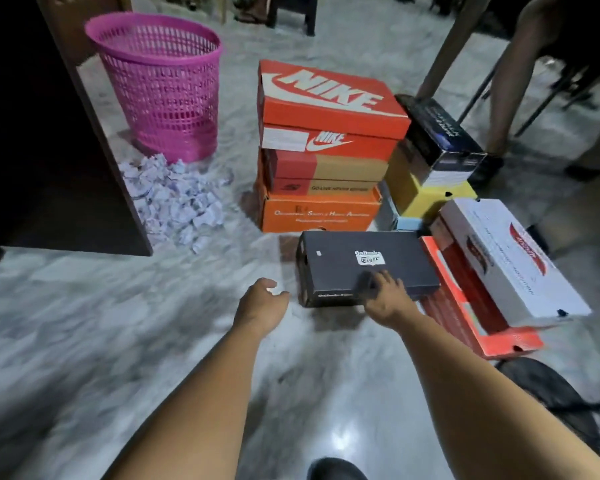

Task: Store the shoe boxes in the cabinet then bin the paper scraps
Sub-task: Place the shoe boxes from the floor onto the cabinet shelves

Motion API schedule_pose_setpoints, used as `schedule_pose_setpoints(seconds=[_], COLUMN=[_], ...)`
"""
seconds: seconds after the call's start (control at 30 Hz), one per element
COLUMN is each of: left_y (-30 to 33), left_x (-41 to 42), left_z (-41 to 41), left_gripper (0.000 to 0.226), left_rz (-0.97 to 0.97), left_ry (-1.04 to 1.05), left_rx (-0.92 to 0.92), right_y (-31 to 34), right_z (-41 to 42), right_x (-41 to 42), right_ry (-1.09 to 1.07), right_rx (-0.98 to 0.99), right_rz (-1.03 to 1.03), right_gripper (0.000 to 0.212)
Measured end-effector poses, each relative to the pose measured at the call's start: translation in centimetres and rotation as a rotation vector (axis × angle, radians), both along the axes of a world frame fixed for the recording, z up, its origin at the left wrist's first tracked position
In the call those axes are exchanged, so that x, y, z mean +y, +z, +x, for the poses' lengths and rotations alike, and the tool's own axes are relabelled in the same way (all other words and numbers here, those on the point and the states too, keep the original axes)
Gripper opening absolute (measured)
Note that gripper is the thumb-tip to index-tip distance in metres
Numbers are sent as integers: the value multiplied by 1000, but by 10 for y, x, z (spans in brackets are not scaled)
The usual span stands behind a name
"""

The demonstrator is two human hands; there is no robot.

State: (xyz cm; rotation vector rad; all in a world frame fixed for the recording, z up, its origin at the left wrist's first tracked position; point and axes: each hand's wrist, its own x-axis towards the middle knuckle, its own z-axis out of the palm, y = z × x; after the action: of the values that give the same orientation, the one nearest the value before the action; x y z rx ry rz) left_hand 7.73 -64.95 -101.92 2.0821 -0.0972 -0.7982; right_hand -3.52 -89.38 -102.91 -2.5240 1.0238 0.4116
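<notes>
A black shoe box lies on the marble floor in front of me. My right hand rests on its near top edge, fingers spread over the lid. My left hand hovers just left of the box's near left corner, fingers loosely curled, holding nothing. Behind stands a stack with a red Nike box on top and an orange box at the bottom. A white box lies on a red box to the right. Crumpled paper scraps are heaped beside the dark cabinet.
A pink mesh bin stands behind the scraps. A dark box sits on a yellow box at the right of the stack. A person's legs and chair legs stand at the back right. A dark bag lies lower right.
</notes>
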Motion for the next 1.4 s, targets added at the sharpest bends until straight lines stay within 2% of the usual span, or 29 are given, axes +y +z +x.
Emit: schedule_pose_setpoints(seconds=[0.07,0.23,0.3,0.37,0.43,0.5,0.57,0.63,0.7,0.77,0.8,0.9,1.0,1.07,1.17,1.3,1.4], left_y=[-6,-25,-30,-34,-36,-37,-34,-30,-23,-18,-16,-17,-22,-23,-19,-1,19], left_x=[-21,-44,-38,-26,-11,5,20,32,48,73,91,149,213,257,321,388,428], left_z=[2,-2,-1,5,12,18,19,15,13,20,23,31,25,18,12,0,-13], left_gripper=[54,57,55,62,71,73,69,62,52,40,38,49,42,55,47,50,42], left_rz=[-30,-23,11,61,140,215,220,141,5,-54,-41,58,-3,70,140,204,142], left_ry=[-13,7,70,173,199,156,112,56,79,221,286,462,640,683,718,817,949], left_rx=[-4,-11,-72,-100,-119,-102,-56,-1,83,132,117,59,127,151,149,69,-47], right_y=[-4,-6,-5,0,3,1,-3,-12,-19,-21,-20,-19,-20,-22,-26,-26,-17], right_z=[-7,-14,-12,-4,5,8,8,5,6,15,22,41,64,78,100,140,163], right_x=[4,35,41,38,26,8,-1,-2,6,25,38,80,133,174,233,304,354], right_ry=[56,193,258,209,44,-237,-458,-488,-422,-390,-369,-280,-132,-55,64,226,305], right_rx=[57,-108,-179,-267,-347,-336,-267,-258,-289,-324,-337,-273,-261,-294,-384,-428,-490], right_rz=[-8,-158,-122,-48,-73,-76,71,209,310,427,491,667,735,792,885,935,943], right_gripper=[71,53,45,37,37,58,91,101,112,119,113,93,83,82,89,70,68])
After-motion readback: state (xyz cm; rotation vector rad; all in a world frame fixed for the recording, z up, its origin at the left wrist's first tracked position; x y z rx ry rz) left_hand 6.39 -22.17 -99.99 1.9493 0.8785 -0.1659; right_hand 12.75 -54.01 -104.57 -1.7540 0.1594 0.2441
